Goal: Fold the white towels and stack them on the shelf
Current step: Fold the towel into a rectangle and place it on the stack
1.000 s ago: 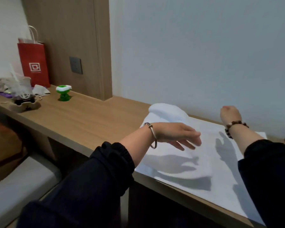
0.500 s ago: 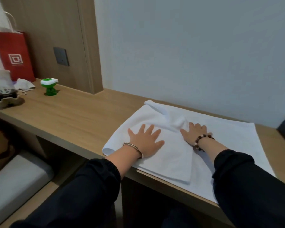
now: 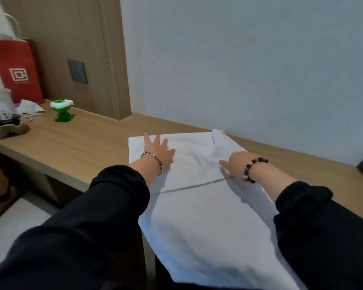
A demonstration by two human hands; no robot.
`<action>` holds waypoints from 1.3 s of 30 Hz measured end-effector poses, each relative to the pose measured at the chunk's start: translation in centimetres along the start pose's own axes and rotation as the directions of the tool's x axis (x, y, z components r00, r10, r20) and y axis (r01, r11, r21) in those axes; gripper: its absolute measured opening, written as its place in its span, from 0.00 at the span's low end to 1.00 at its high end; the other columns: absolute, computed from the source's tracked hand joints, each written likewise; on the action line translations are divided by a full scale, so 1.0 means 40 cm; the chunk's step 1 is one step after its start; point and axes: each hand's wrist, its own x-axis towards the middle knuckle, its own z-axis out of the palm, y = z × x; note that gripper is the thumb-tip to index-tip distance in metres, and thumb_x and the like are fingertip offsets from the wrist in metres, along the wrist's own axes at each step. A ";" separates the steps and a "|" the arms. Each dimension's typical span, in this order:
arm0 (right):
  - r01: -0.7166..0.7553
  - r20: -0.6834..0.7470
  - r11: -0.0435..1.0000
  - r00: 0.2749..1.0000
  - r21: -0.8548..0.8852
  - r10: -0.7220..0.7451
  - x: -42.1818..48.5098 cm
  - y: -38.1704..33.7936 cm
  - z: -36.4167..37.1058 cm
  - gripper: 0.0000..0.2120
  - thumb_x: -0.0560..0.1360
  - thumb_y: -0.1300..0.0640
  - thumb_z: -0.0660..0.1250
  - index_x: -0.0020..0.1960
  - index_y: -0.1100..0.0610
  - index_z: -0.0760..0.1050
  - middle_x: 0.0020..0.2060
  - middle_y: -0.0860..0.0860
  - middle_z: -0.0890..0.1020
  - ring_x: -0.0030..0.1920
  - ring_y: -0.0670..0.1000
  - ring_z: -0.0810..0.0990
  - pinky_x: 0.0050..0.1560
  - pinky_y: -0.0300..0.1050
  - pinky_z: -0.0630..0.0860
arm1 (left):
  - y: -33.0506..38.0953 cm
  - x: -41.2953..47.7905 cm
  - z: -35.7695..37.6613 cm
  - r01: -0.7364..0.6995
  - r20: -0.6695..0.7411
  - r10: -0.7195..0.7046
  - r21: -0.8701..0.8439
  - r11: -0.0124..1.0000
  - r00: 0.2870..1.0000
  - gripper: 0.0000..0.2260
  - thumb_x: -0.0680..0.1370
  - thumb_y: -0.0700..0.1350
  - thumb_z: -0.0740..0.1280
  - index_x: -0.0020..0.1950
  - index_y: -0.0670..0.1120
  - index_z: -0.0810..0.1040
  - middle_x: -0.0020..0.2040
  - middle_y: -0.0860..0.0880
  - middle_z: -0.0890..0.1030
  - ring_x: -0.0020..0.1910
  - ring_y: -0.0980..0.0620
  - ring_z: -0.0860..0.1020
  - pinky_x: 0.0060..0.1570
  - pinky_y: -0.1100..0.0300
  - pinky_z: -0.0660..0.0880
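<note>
White towel (image 3: 197, 216) spread over wooden desk (image 3: 82, 143), left hand (image 3: 158, 152) flat on it with fingers splayed, right hand (image 3: 236, 164) pressing it with fingers extended, neither gripping

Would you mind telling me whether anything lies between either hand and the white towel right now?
Nothing visible does. The left hand and the right hand both rest directly on the white towel. The green toy and red bag stand well off to the left.

Black all the way down: the left sleeve (image 3: 117, 185) and right sleeve (image 3: 302, 197) were long, gathered at elastic cuffs; a thin silver bangle (image 3: 153, 159) sat behind the left hand (image 3: 158, 150), a dark brown bead bracelet (image 3: 252, 166) behind the right hand (image 3: 237, 164)
</note>
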 end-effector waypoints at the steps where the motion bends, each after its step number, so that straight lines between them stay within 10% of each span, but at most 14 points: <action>1: -0.028 -0.060 0.999 0.998 0.046 0.030 0.007 0.000 -0.001 0.22 0.80 0.42 0.52 0.37 0.56 0.69 0.33 0.51 0.75 0.34 0.52 0.74 0.35 0.44 0.68 | 0.021 0.001 -0.010 0.027 0.006 -0.026 -0.030 0.999 1.000 0.24 0.80 0.53 0.53 0.76 0.57 0.52 0.78 0.48 0.50 0.76 0.40 0.47 0.66 0.29 0.45; 5: -0.158 -0.206 0.963 0.957 0.216 0.203 0.042 0.034 0.010 0.14 0.79 0.55 0.55 0.40 0.59 0.73 0.41 0.56 0.79 0.37 0.55 0.75 0.31 0.43 0.66 | 0.127 -0.006 -0.008 0.035 0.021 -0.028 -0.526 0.850 0.999 0.23 0.80 0.57 0.48 0.75 0.58 0.52 0.77 0.50 0.54 0.75 0.43 0.51 0.66 0.33 0.50; 12: -0.244 -0.010 0.787 0.953 0.567 0.302 0.134 0.081 0.003 0.14 0.80 0.53 0.55 0.49 0.63 0.73 0.42 0.58 0.77 0.39 0.57 0.74 0.35 0.44 0.67 | 0.148 0.016 0.043 0.028 0.036 -0.012 -0.494 0.869 0.999 0.26 0.78 0.63 0.41 0.76 0.61 0.42 0.78 0.54 0.42 0.77 0.46 0.41 0.68 0.33 0.43; 16: -0.270 0.113 0.817 0.962 0.510 0.248 0.162 0.075 -0.011 0.17 0.78 0.47 0.60 0.52 0.62 0.74 0.46 0.58 0.79 0.43 0.57 0.76 0.43 0.45 0.71 | 0.143 0.030 0.040 0.012 0.059 0.018 -0.471 0.882 0.998 0.26 0.78 0.63 0.41 0.76 0.62 0.40 0.78 0.55 0.40 0.77 0.47 0.40 0.69 0.33 0.42; 23: -0.314 0.306 0.920 0.922 0.235 0.237 0.117 0.154 -0.009 0.15 0.74 0.64 0.65 0.31 0.56 0.66 0.31 0.53 0.69 0.30 0.49 0.66 0.31 0.41 0.64 | 0.133 0.044 0.049 -0.059 0.030 0.083 -0.472 0.880 0.996 0.25 0.79 0.63 0.41 0.75 0.64 0.41 0.78 0.56 0.41 0.77 0.49 0.40 0.70 0.35 0.42; 27: -0.267 0.189 0.949 0.953 0.169 0.235 0.140 0.192 -0.030 0.15 0.76 0.62 0.63 0.32 0.54 0.65 0.31 0.52 0.70 0.30 0.50 0.68 0.32 0.43 0.69 | 0.125 0.057 0.056 -0.129 -0.009 0.141 -0.454 0.882 0.990 0.23 0.79 0.63 0.42 0.74 0.67 0.41 0.78 0.57 0.41 0.77 0.49 0.40 0.69 0.35 0.42; 31: -0.200 -0.064 0.953 0.974 0.229 0.219 0.200 0.186 -0.051 0.13 0.81 0.56 0.56 0.49 0.62 0.75 0.48 0.60 0.79 0.49 0.58 0.79 0.44 0.45 0.71 | 0.127 0.061 0.066 -0.152 -0.029 0.155 -0.449 0.881 0.987 0.23 0.78 0.63 0.42 0.74 0.68 0.41 0.78 0.58 0.41 0.77 0.49 0.40 0.69 0.35 0.42; 34: -0.123 -0.076 0.898 0.982 0.422 0.171 0.242 0.183 -0.046 0.20 0.79 0.67 0.53 0.70 0.58 0.67 0.69 0.58 0.69 0.67 0.59 0.69 0.58 0.47 0.68 | 0.125 0.065 0.069 -0.158 -0.041 0.157 -0.459 0.874 0.987 0.24 0.78 0.64 0.42 0.73 0.68 0.42 0.78 0.58 0.42 0.77 0.49 0.40 0.69 0.36 0.42; 39: -0.025 -0.028 0.918 0.999 0.397 0.039 0.286 0.196 -0.042 0.24 0.78 0.70 0.50 0.68 0.54 0.73 0.71 0.53 0.68 0.71 0.56 0.65 0.69 0.50 0.61 | 0.128 0.068 0.077 -0.162 -0.053 0.155 -0.460 0.873 0.986 0.24 0.77 0.64 0.42 0.73 0.68 0.42 0.78 0.58 0.42 0.77 0.50 0.41 0.69 0.36 0.42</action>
